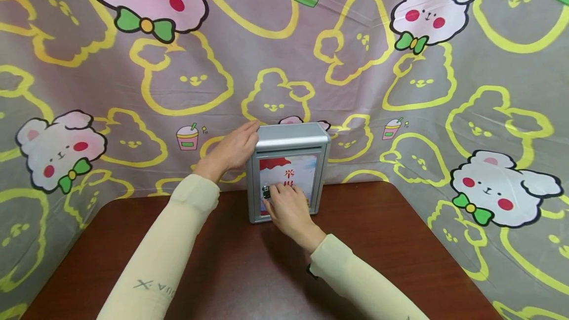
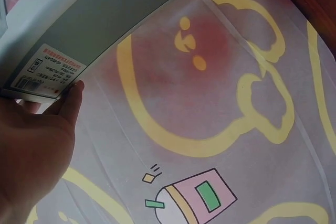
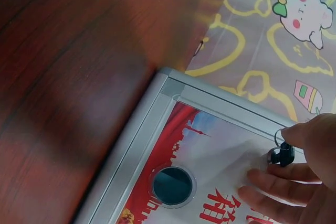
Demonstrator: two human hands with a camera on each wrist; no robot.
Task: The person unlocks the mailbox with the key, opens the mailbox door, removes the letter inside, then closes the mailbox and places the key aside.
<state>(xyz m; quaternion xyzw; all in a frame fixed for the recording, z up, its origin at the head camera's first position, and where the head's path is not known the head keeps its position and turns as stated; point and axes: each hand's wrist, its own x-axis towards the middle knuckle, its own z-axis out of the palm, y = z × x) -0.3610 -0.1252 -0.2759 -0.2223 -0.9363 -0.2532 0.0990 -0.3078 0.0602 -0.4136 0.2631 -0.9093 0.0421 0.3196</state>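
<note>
A grey metal lockbox (image 1: 291, 135) stands upright with a printed front panel bearing red characters. My left hand (image 1: 237, 144) rests on its upper left corner, fingers extended over the top edge. In the left wrist view, fingertips of that hand (image 2: 39, 145) touch the edge beside a white label (image 2: 50, 69). My right hand (image 1: 289, 209) is at the box's front. Seen from the right wrist, thumb and forefinger of that hand (image 3: 315, 169) pinch a black-headed key (image 3: 286, 153) with a metal ring, at the lock on the panel. The other fingers lie near the panel.
The box stands on a dark reddish-brown table (image 1: 231, 260), near its back edge. A patterned cloth (image 1: 346, 98) with rabbit drawings hangs behind and along both sides. A round dark window (image 3: 173, 186) shows on the front panel.
</note>
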